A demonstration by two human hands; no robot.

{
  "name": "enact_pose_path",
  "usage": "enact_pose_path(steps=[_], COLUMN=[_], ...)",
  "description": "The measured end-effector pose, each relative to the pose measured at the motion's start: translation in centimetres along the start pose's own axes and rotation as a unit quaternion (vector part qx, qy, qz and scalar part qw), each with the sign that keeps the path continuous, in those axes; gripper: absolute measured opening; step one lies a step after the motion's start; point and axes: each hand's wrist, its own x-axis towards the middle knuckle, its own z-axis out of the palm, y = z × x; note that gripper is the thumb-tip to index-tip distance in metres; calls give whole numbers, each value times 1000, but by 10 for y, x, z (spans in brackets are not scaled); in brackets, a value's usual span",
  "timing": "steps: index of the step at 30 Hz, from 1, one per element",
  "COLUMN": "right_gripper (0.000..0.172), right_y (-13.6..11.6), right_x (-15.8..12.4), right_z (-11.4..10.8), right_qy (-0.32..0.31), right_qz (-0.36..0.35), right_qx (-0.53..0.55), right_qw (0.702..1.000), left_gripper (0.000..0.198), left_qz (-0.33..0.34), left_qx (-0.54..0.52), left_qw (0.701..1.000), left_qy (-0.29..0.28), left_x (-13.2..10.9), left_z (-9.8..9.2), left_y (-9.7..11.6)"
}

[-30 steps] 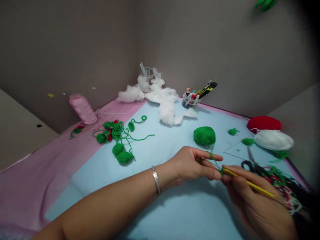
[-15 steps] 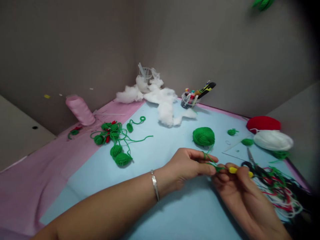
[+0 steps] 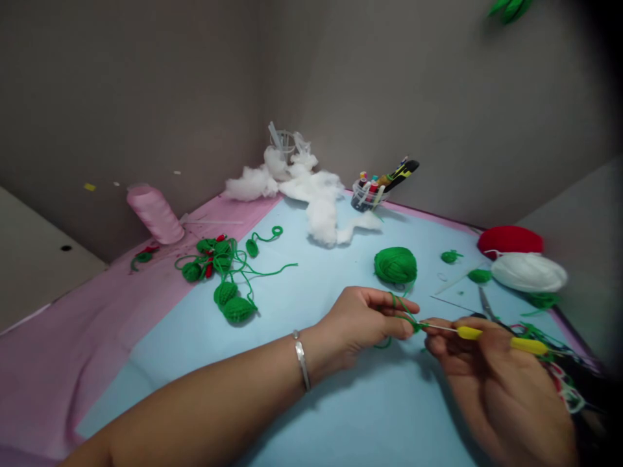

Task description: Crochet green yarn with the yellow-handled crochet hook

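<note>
My right hand [image 3: 501, 383] grips a crochet hook [image 3: 528, 346] by its yellow handle, and the thin metal shaft points left. The hook's tip meets a small piece of green crochet [image 3: 417, 326], pinched between the thumb and fingers of my left hand [image 3: 363, 324]. Green yarn [image 3: 395, 298] loops round a left finger and runs toward the green yarn ball [image 3: 396, 264] just behind. My left wrist wears a silver bracelet. The piece is partly hidden by my fingertips.
Finished green crochet pieces [image 3: 238, 309] with tails lie at left. White stuffing [image 3: 322, 217] and a cup of pens [image 3: 364, 196] stand at the back. At right are red yarn [image 3: 511, 241], white yarn [image 3: 529, 272], scissors [image 3: 485, 303] and yarn scraps. A pink spool [image 3: 156, 214] leans far left.
My right hand has shifted right and turned, so more of the crochet hook's shaft and handle shows. My left hand has moved slightly left, still pinching the green piece.
</note>
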Motion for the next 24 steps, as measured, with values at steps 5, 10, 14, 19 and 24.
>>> enact_pose_path(steps=[5, 10, 14, 19, 24], right_gripper=[31, 20, 18, 16, 19], right_y=[-2, 0, 2, 3, 4], right_x=[-5, -11, -11, -12, -12], right_z=[-3, -5, -7, -7, -11], right_qy=[-38, -49, -71, -73, -54], right_qz=[-78, -136, -160, -173, -170], right_qx=[-50, -76, -87, -102, -142], right_qw=[995, 987, 981, 977, 974], left_gripper=[25, 26, 26, 27, 25], left_qz=[-5, -2, 10, 11, 8], left_qx=[24, 23, 26, 37, 47], left_qw=[1000, 1000, 1000, 999, 999], left_qy=[13, 13, 9, 10, 24], left_x=[-2, -3, -1, 1, -2], left_z=[2, 3, 2, 1, 3], left_y=[2, 3, 1, -1, 2])
